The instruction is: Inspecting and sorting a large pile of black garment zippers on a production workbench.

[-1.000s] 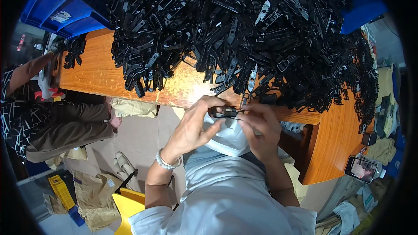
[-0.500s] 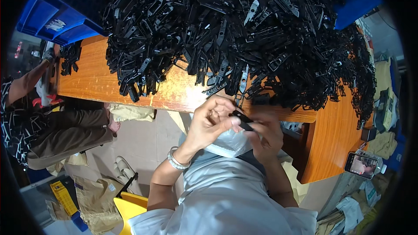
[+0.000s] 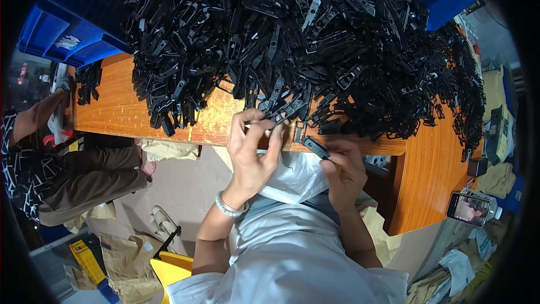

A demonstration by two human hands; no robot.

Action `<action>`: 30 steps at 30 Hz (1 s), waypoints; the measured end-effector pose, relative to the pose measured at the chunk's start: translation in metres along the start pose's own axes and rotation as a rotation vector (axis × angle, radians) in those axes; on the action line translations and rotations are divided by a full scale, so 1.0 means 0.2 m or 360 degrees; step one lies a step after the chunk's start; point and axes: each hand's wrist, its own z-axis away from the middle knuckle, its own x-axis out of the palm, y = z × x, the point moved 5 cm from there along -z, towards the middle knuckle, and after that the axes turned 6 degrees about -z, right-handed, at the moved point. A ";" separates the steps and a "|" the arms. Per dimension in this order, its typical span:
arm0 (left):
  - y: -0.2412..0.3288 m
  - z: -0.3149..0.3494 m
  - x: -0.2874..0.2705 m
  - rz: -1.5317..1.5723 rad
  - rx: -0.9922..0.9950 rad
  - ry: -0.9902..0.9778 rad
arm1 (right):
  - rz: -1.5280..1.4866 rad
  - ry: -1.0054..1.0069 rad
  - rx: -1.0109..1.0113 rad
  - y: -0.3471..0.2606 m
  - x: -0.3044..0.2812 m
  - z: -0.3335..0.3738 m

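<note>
My right hand [image 3: 345,170] pinches one end of a slim black plastic clip-like part [image 3: 316,148], with ridges on its upper face. The part points up and left, just off the table's front edge. To its left, my left hand [image 3: 251,149] is at the near edge of a large heap of similar black parts [image 3: 270,39]. Its thumb and fingers close on a long thin black plastic piece [image 3: 292,110]; the fingers partly hide where they grip it. A small black rectangular frame [image 3: 299,132] lies between the two hands on the table edge.
The heap covers much of the wooden table [image 3: 107,110]. A blue crate [image 3: 73,36] stands at the far left. A phone [image 3: 468,209] is at the right edge. Below the hands hangs a white plastic bag [image 3: 298,177]. Another person's arm [image 3: 39,114] is at left.
My hands were together around a black part; now they are apart. My left hand has moved up and left to the heap's edge, while my right keeps a part.
</note>
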 end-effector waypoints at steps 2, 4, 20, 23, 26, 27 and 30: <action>-0.09 0.10 0.07 0.1168 -0.0962 -0.0333 | -0.0175 0.0058 0.0203 0.00 -0.01 0.00; -0.07 0.08 0.07 0.1395 -0.1036 -0.0593 | -0.0346 0.0117 0.0404 0.03 -0.01 0.01; -0.05 0.15 0.13 0.1562 -0.1556 -0.1057 | -0.0541 0.0156 0.0808 0.00 0.03 -0.02; -0.08 0.13 0.11 0.1351 -0.1405 -0.0762 | -0.0385 0.0168 0.0694 -0.02 0.01 0.00; -0.03 0.13 0.11 0.1547 -0.1540 -0.1021 | -0.0353 0.0147 0.0675 -0.01 0.02 -0.01; -0.03 0.13 0.11 0.1580 -0.1559 -0.1033 | -0.0439 0.0148 0.0735 0.00 0.04 -0.01; -0.02 0.15 0.11 0.1681 -0.1537 -0.0941 | -0.0281 0.0137 0.0695 -0.04 0.04 -0.02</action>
